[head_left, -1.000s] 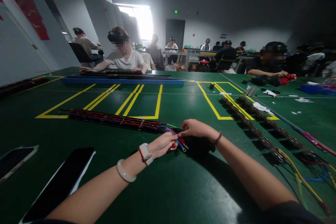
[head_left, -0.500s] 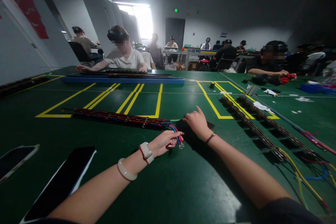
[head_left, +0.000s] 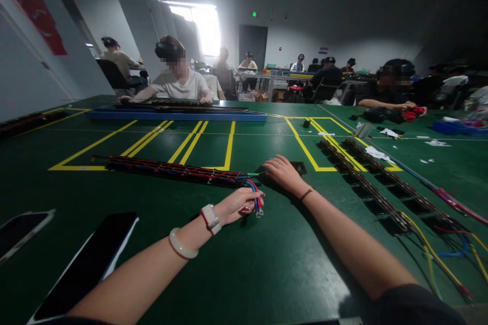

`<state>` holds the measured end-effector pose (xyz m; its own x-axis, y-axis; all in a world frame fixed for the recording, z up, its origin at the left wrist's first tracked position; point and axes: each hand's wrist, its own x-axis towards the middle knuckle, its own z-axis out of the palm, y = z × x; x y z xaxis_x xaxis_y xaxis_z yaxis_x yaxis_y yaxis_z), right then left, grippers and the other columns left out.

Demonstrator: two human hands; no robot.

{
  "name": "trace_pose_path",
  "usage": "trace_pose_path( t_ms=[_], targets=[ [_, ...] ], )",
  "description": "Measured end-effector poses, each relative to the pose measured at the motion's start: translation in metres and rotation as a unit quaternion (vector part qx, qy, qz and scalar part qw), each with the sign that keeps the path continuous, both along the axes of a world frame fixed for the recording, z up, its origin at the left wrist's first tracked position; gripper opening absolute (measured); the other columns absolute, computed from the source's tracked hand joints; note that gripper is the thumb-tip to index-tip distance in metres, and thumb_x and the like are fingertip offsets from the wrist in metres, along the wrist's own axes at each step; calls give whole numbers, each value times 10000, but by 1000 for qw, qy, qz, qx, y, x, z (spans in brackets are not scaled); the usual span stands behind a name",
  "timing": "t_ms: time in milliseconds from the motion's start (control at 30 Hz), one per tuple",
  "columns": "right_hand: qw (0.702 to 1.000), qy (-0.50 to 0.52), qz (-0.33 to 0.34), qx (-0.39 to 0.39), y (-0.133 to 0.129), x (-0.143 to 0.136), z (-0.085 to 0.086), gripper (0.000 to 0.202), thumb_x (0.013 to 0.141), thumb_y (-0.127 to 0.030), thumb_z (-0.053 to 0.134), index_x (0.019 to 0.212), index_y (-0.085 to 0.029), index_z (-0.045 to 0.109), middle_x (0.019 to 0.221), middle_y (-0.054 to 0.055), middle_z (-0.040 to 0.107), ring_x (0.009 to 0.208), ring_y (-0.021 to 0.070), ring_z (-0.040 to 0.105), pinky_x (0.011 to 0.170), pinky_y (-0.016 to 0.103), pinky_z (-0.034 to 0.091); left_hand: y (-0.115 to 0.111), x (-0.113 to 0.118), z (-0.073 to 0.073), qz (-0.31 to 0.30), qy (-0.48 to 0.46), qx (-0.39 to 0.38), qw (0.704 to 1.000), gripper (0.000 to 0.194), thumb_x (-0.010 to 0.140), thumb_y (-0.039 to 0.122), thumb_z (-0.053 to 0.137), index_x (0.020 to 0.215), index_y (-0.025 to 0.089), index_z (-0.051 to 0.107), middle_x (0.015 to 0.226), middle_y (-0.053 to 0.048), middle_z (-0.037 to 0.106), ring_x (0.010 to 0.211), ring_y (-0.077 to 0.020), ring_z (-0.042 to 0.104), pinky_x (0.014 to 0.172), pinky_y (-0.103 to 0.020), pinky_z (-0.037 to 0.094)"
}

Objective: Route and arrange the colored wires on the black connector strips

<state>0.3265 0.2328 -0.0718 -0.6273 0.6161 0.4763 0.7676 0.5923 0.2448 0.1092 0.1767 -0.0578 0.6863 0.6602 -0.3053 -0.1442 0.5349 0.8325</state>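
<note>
My left hand (head_left: 240, 205) is closed round the blue and red cables (head_left: 254, 194) at the right end of a long wiring harness. Metal ring terminals (head_left: 260, 212) stick out below its fingers. The harness (head_left: 171, 170), a black strip with red and blue wires along it, lies across the table. A thin green wire (head_left: 253, 174) runs from the same end to the fingertips of my right hand (head_left: 284, 173). Those fingers are bent together over the wire's end, with the thumb hidden. A small dark piece (head_left: 299, 167) lies just beyond the right hand.
Two similar strips (head_left: 360, 183) with yellow and blue leads lie at the right. A black phone-like slab (head_left: 89, 264) is at the lower left. Yellow tape lines (head_left: 229, 147) mark the green table. Across it, a person (head_left: 179, 76) works by a blue tray (head_left: 175, 116).
My right hand has shifted slightly left and turned flatter, its raised index finger lowered beside the others. My left hand keeps its hold on the cables, almost unmoved.
</note>
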Motion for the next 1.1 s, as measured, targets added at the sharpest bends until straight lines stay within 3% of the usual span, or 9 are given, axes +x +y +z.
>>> trace_pose_path(
  t_ms=[100, 300, 467, 567, 700, 800, 933, 1100],
  targets=[
    [995, -8, 94, 18, -10, -1, 3, 281, 921, -246, 476, 1175, -152, 550, 1142, 70, 609, 1055, 180, 522, 1045, 383, 302, 2, 0, -6, -5, 3, 20, 1000, 177, 791, 227, 639, 824, 62, 584, 673, -36, 580, 438, -11, 367, 415, -157, 226],
    [971, -49, 226, 55, -24, -14, 3, 245, 913, -251, 455, 1097, -141, 573, 993, 69, 636, 883, 158, 549, 937, 357, 391, 3, 1, -13, 2, 13, 46, 999, 125, 809, 189, 563, 755, 76, 556, 613, -20, 548, 425, -19, 346, 415, -172, 208],
    [961, -87, 258, 49, -28, -14, 5, 300, 905, -282, 427, 1128, -125, 552, 985, 95, 620, 864, 165, 543, 877, 362, 396, 2, 2, -14, 26, -1, 30, 999, 83, 821, 155, 527, 771, 145, 460, 501, 61, 410, 393, -41, 347, 407, -167, 214],
    [961, -88, 259, 40, -30, -14, 8, 355, 912, -319, 400, 1159, -103, 535, 956, 108, 621, 843, 173, 543, 843, 363, 401, 2, 2, -13, 20, -9, 18, 1000, 78, 831, 160, 526, 792, 138, 461, 539, 42, 452, 404, -39, 368, 407, -162, 222],
    [968, -54, 243, 29, -29, -16, 6, 295, 939, -226, 350, 1125, -107, 546, 869, 87, 631, 770, 153, 534, 788, 331, 403, 3, 1, -13, 9, -33, -7, 999, 112, 898, 173, 406, 868, 107, 492, 692, -63, 586, 468, -56, 450, 436, -163, 282],
    [977, 27, 211, 4, -27, -19, 2, 267, 948, -218, 333, 985, -118, 578, 798, 76, 626, 712, 148, 522, 726, 301, 398, 5, 0, -15, 7, -42, -26, 999, 159, 926, 188, 364, 891, 99, 491, 718, -85, 600, 473, -60, 460, 445, -167, 302],
    [982, 139, 98, -79, -26, -31, 4, 356, 982, -264, 252, 870, -134, 564, 795, 85, 623, 718, 153, 539, 705, 273, 387, 6, 1, -18, 0, -19, -20, 1000, 149, 917, 174, 396, 842, 93, 495, 732, -92, 602, 465, -53, 460, 417, -160, 268],
    [977, 114, -63, -167, -20, -61, 35, 411, 1007, -347, 196, 877, -160, 537, 734, 46, 616, 642, 151, 552, 591, 250, 325, 6, 3, -17, -5, 4, -21, 1000, 147, 898, 139, 404, 802, 94, 504, 704, -93, 598, 472, -55, 466, 418, -152, 262]
  ],
)
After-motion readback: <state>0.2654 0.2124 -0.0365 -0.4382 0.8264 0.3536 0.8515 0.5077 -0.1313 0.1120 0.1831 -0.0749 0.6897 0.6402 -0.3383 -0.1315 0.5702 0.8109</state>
